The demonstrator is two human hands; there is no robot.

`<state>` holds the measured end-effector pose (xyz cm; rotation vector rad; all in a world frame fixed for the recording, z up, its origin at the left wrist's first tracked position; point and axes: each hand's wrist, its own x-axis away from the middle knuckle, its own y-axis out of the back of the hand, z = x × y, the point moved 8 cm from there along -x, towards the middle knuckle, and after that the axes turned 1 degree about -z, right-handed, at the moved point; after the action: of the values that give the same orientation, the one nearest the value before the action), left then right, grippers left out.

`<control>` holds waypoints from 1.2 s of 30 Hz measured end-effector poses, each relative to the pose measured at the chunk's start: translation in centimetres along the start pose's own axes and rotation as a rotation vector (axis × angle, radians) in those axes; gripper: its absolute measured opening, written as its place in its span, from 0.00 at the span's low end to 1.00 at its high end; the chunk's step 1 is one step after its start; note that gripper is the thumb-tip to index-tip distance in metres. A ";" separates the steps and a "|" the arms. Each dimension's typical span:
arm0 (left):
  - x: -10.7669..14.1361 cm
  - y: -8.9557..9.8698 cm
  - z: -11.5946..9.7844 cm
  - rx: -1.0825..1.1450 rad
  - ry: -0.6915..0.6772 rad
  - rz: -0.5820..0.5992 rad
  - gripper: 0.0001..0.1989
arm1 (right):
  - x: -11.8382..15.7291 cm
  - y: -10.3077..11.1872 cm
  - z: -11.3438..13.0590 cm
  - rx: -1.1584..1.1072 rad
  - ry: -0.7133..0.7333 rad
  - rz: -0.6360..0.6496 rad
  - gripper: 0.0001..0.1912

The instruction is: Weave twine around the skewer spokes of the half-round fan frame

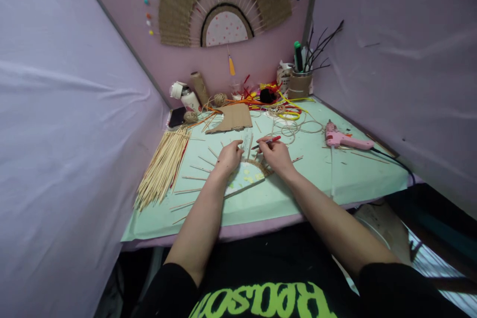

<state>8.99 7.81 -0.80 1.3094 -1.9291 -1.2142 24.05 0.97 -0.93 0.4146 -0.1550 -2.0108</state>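
A half-round board with a pale, yellow-patterned face and a brown rim lies near the front of the table. Thin sticks fan outward from its curved edge. My right hand is closed around a red and black pen, its dark tip pointing left over the sticks. Just left of the pen, my left hand rests at the board's upper edge, fingers bent toward a clear ruler-like strip. Whatever its fingertips grip is too small to make out.
A bundle of sticks lies left. Cut cardboard, twine, a bottle and a phone sit behind. A pink glue gun with a cable is right. A decorated fan hangs on the back wall.
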 end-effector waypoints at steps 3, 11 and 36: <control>0.0 0.0 0.0 -0.009 0.007 0.003 0.21 | 0.0 -0.3 -0.1 0.088 -0.002 0.007 0.15; -0.2 -0.2 0.0 -0.037 0.026 0.032 0.20 | 0.1 -0.8 -0.2 0.104 0.026 0.040 0.14; -0.5 -0.5 0.1 -0.044 0.016 0.050 0.20 | 0.3 -1.1 -0.2 0.174 0.015 0.093 0.18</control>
<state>9.32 8.25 -1.25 1.2382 -1.9021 -1.2115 23.00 1.22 -1.48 0.5227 -0.3362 -1.9091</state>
